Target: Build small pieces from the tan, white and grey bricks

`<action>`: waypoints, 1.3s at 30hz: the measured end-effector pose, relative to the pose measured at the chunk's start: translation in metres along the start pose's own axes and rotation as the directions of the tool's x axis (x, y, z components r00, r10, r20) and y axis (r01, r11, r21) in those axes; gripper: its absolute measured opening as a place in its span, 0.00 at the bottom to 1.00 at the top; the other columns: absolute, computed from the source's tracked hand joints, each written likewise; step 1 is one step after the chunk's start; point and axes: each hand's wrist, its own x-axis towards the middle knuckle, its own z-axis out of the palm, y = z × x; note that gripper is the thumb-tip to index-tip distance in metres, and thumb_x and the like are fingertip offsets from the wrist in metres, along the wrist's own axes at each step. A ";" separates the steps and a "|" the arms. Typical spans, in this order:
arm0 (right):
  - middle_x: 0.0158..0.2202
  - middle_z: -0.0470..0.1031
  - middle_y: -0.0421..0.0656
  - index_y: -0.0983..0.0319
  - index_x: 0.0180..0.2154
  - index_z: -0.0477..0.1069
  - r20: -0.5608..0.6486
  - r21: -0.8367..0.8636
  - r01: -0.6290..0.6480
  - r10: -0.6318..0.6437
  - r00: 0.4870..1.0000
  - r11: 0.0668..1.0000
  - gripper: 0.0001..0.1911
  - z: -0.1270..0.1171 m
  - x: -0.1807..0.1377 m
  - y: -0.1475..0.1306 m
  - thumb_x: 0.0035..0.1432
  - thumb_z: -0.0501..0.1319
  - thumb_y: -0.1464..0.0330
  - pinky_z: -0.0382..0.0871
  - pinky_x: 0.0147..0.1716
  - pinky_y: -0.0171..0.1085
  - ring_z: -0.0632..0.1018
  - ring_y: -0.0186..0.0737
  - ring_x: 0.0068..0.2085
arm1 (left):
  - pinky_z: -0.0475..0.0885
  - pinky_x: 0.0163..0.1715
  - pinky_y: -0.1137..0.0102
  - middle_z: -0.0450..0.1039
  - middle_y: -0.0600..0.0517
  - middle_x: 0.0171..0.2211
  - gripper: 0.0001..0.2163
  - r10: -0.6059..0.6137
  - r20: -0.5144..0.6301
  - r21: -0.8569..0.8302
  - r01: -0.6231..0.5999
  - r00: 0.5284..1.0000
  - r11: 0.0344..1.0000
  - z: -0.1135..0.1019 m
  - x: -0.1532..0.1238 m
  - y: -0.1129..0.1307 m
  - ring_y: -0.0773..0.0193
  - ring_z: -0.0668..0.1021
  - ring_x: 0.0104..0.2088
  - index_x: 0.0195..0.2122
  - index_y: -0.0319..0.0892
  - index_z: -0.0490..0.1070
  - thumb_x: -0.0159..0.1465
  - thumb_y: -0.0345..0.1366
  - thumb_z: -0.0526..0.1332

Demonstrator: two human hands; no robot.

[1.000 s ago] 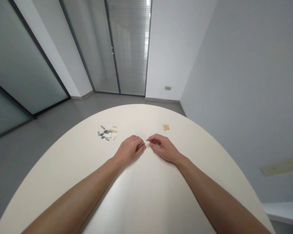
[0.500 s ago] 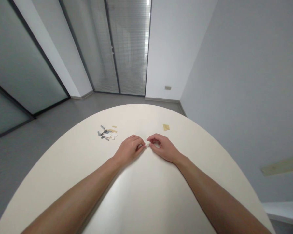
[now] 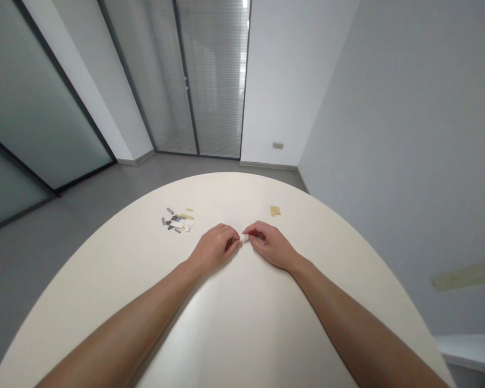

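The right fingertips have shifted slightly around the small white piece, so handling continues on that same part. Left to right: a pile of mostly grey and white building pieces lies toward the tabletop's far-left edge; the left hand pinches the white piece, well in from the far edge; the right hand curls at its other end, grip unclear; flat yellow pieces lie toward the far-right edge.
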 end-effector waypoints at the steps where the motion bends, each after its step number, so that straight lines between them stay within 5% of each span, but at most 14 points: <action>1: 0.39 0.79 0.42 0.59 0.42 0.75 -0.003 0.002 0.000 0.000 1.000 1.000 0.11 0.000 0.000 0.000 0.60 0.58 0.75 0.69 0.39 0.37 0.77 0.38 0.39 | 0.69 0.41 0.65 0.77 0.51 0.35 0.06 -0.003 0.002 0.000 0.003 1.000 1.000 0.000 0.000 0.000 0.59 0.75 0.41 0.35 0.44 0.72 0.69 0.35 0.57; 18: 0.38 0.78 0.41 0.59 0.40 0.75 0.036 -0.016 0.013 -0.013 0.999 1.000 0.12 -0.002 0.000 0.001 0.59 0.56 0.77 0.68 0.40 0.37 0.76 0.37 0.39 | 0.69 0.41 0.65 0.76 0.51 0.34 0.07 0.029 0.022 -0.015 -0.029 0.999 0.999 0.000 0.001 0.000 0.59 0.75 0.40 0.34 0.44 0.72 0.69 0.35 0.57; 39: 0.42 0.79 0.42 0.58 0.44 0.74 0.026 -0.132 0.066 -0.063 0.998 0.989 0.11 0.001 -0.001 -0.003 0.59 0.61 0.75 0.70 0.46 0.40 0.78 0.40 0.42 | 0.71 0.42 0.63 0.78 0.49 0.39 0.10 -0.124 -0.047 0.029 0.125 0.991 0.992 -0.004 0.000 0.003 0.56 0.77 0.42 0.42 0.44 0.74 0.70 0.39 0.54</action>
